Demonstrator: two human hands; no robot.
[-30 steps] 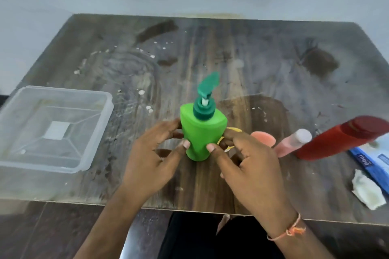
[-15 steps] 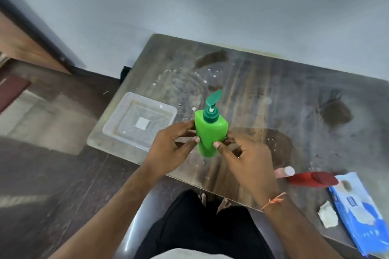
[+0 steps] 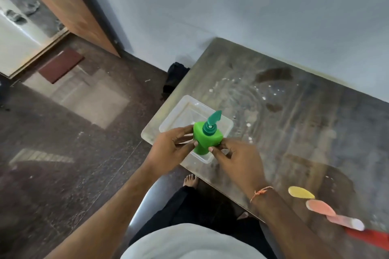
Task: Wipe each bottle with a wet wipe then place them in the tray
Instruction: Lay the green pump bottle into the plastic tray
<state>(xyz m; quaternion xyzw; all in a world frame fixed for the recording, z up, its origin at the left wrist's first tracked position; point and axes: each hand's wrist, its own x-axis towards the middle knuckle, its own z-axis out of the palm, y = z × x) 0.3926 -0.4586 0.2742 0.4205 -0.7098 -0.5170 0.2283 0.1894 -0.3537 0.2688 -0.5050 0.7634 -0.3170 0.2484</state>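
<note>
The left hand (image 3: 168,149) and right hand (image 3: 235,160) grip from both sides the green plastic pump bottle (image 3: 205,140), which looks rigid, light, perhaps slippery, over the clear plastic tray (image 3: 185,109).

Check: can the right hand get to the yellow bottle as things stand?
Probably not right away. The right hand and the left hand both hold the green pump bottle over the tray. Table between the right hand and the yellow bottle looks bare, so once freed, likely yes.

No readable text anywhere, green pump bottle (image 3: 207,140) shows a plain side with no label, bottles at the table's (image 3: 294,122) right edge too blurred to read
</note>
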